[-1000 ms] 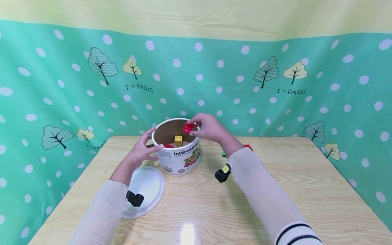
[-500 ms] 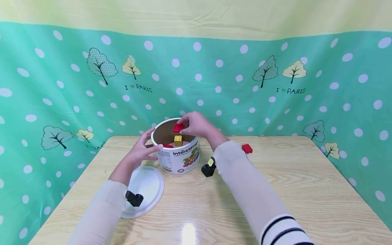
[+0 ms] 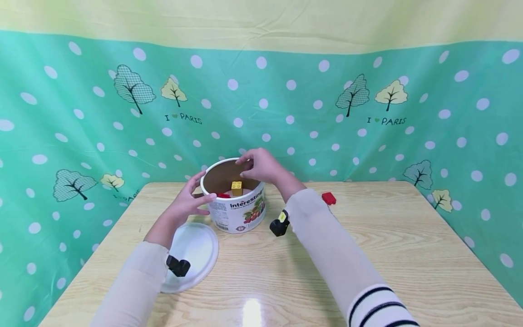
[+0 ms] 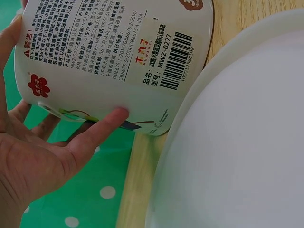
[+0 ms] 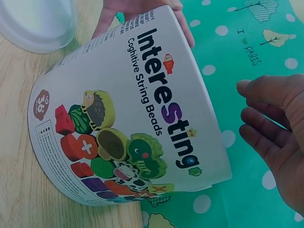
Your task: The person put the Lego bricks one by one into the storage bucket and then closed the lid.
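A white bucket printed "Interesting" stands lidless on the table. Inside it lie a yellow toy brick and red brick pieces, partly hidden by the front wall. My left hand rests against the bucket's left side, its fingers spread straight along the outside wall. Over the right part of the bucket's mouth hovers my right hand, thumb and fingers apart with nothing between them. The right wrist view also shows that hand empty beside the rim.
A round white lid lies on the table in front of the bucket, under the left forearm. Another red brick is on the table to the right. Behind hangs a green dotted curtain.
My right hand moved left over the bucket with a red brick, then released it; that brick is gone from the fingers. The left hand stays at the bucket's side.
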`<action>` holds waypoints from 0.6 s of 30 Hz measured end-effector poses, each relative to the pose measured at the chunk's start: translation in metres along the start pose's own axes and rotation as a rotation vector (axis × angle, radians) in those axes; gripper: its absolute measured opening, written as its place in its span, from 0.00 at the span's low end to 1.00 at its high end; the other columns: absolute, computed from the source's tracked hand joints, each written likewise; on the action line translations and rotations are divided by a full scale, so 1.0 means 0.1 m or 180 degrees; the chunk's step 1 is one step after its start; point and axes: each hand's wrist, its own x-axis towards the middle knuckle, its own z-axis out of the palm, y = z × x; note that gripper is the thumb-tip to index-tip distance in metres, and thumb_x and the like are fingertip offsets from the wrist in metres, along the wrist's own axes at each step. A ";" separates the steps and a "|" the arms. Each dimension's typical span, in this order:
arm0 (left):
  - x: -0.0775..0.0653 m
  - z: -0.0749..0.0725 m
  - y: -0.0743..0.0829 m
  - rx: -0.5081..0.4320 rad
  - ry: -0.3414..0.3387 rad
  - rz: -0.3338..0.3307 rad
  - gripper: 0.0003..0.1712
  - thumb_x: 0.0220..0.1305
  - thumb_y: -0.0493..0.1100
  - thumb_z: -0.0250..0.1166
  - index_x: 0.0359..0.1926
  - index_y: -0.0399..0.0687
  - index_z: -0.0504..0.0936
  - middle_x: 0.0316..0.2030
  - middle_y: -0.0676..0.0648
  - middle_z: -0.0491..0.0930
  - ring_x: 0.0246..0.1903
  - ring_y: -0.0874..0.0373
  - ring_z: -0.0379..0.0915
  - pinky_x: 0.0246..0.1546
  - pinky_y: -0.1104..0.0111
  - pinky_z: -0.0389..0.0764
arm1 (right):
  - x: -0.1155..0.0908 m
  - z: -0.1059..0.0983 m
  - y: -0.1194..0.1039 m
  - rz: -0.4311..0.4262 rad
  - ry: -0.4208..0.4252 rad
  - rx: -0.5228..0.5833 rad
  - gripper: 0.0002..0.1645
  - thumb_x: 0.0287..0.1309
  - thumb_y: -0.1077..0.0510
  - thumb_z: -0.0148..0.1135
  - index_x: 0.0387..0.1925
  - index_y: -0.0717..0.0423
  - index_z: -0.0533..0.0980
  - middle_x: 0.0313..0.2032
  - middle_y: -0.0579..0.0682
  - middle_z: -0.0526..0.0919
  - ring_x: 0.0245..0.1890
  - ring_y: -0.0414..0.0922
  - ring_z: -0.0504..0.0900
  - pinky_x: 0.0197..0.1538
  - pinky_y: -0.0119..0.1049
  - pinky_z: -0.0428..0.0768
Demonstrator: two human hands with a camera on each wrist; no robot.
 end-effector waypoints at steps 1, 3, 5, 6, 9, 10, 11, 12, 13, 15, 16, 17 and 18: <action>0.00 0.00 0.00 0.0004 0.0000 0.0001 0.57 0.57 0.52 0.73 0.77 0.66 0.44 0.76 0.42 0.43 0.68 0.31 0.50 0.43 0.42 0.81 | -0.01 0.00 0.01 0.0006 0.0002 -0.0004 0.18 0.55 0.64 0.70 0.49 0.54 0.82 0.43 0.50 0.81 0.42 0.45 0.79 0.39 0.31 0.83; -0.01 0.00 0.00 0.0009 0.0001 0.0001 0.57 0.57 0.52 0.73 0.77 0.66 0.44 0.76 0.42 0.43 0.68 0.31 0.50 0.42 0.42 0.81 | -0.03 0.00 0.03 -0.0008 0.0002 -0.0026 0.19 0.55 0.64 0.70 0.50 0.54 0.81 0.46 0.50 0.80 0.45 0.46 0.79 0.42 0.32 0.83; -0.01 0.01 0.00 0.0015 -0.0001 0.0001 0.57 0.57 0.52 0.73 0.77 0.66 0.43 0.76 0.42 0.43 0.68 0.31 0.50 0.42 0.43 0.82 | -0.07 0.00 0.05 -0.0052 -0.0009 -0.0060 0.19 0.55 0.63 0.70 0.50 0.54 0.81 0.48 0.51 0.80 0.48 0.48 0.79 0.46 0.33 0.82; -0.01 0.01 0.00 0.0017 0.0001 -0.0001 0.57 0.57 0.52 0.73 0.77 0.66 0.43 0.76 0.42 0.43 0.68 0.31 0.50 0.42 0.43 0.82 | -0.09 0.00 0.06 -0.0083 -0.0012 -0.0088 0.20 0.55 0.63 0.71 0.51 0.55 0.81 0.49 0.52 0.80 0.49 0.49 0.78 0.48 0.34 0.81; -0.01 0.01 0.00 0.0006 0.0014 -0.0010 0.57 0.57 0.52 0.73 0.77 0.66 0.44 0.76 0.43 0.43 0.68 0.31 0.50 0.42 0.42 0.81 | -0.17 -0.02 0.11 -0.0140 0.0012 -0.0110 0.20 0.55 0.62 0.71 0.51 0.56 0.80 0.49 0.52 0.79 0.51 0.52 0.77 0.50 0.37 0.80; -0.01 0.01 0.00 -0.0001 0.0014 -0.0012 0.57 0.57 0.52 0.73 0.77 0.66 0.44 0.76 0.43 0.43 0.68 0.31 0.50 0.43 0.42 0.81 | -0.20 -0.03 0.12 -0.0157 0.0037 -0.0106 0.20 0.54 0.62 0.71 0.51 0.56 0.80 0.48 0.52 0.79 0.51 0.52 0.78 0.50 0.37 0.80; -0.01 0.01 0.00 -0.0007 0.0014 -0.0014 0.57 0.57 0.52 0.73 0.77 0.66 0.44 0.76 0.43 0.43 0.68 0.31 0.50 0.43 0.42 0.81 | -0.23 -0.04 0.13 -0.0170 0.0072 -0.0117 0.20 0.55 0.62 0.71 0.51 0.56 0.81 0.48 0.52 0.79 0.50 0.53 0.78 0.49 0.37 0.80; -0.01 0.01 0.00 -0.0007 0.0005 -0.0003 0.57 0.57 0.51 0.73 0.77 0.66 0.44 0.76 0.43 0.43 0.68 0.31 0.50 0.43 0.41 0.80 | -0.26 -0.05 0.15 -0.0196 0.0110 -0.0118 0.20 0.55 0.62 0.71 0.50 0.56 0.81 0.47 0.52 0.79 0.50 0.53 0.78 0.48 0.37 0.81; -0.01 0.01 0.01 -0.0012 0.0006 -0.0004 0.57 0.57 0.51 0.73 0.77 0.66 0.44 0.76 0.43 0.43 0.68 0.31 0.50 0.44 0.41 0.80 | -0.28 -0.05 0.16 -0.0225 0.0148 -0.0114 0.19 0.55 0.62 0.71 0.50 0.56 0.81 0.46 0.53 0.79 0.49 0.53 0.78 0.47 0.37 0.81; -0.01 0.01 0.01 -0.0018 0.0007 -0.0009 0.57 0.57 0.51 0.73 0.77 0.67 0.44 0.75 0.43 0.43 0.68 0.31 0.50 0.44 0.40 0.80 | -0.33 -0.06 0.20 -0.0313 0.0222 -0.0165 0.19 0.54 0.62 0.71 0.49 0.57 0.81 0.44 0.51 0.80 0.46 0.52 0.78 0.46 0.36 0.81; -0.01 0.01 0.01 -0.0019 0.0003 -0.0008 0.57 0.57 0.51 0.73 0.77 0.67 0.44 0.75 0.43 0.43 0.68 0.31 0.50 0.44 0.40 0.80 | -0.36 -0.06 0.21 -0.0364 0.0254 -0.0183 0.18 0.54 0.62 0.71 0.49 0.58 0.81 0.44 0.51 0.80 0.45 0.52 0.78 0.45 0.37 0.81; -0.01 0.01 0.01 -0.0020 0.0004 -0.0009 0.57 0.57 0.51 0.73 0.77 0.66 0.44 0.75 0.43 0.43 0.68 0.31 0.50 0.44 0.40 0.80 | -0.38 -0.06 0.22 -0.0410 0.0285 -0.0208 0.18 0.54 0.62 0.71 0.48 0.58 0.81 0.43 0.51 0.80 0.44 0.51 0.78 0.45 0.37 0.81; -0.01 0.01 0.01 -0.0021 0.0004 -0.0010 0.57 0.57 0.51 0.73 0.77 0.66 0.44 0.75 0.43 0.43 0.68 0.31 0.50 0.44 0.40 0.80 | -0.40 -0.06 0.24 -0.0460 0.0313 -0.0218 0.18 0.54 0.62 0.71 0.48 0.58 0.81 0.42 0.51 0.80 0.43 0.51 0.78 0.45 0.38 0.81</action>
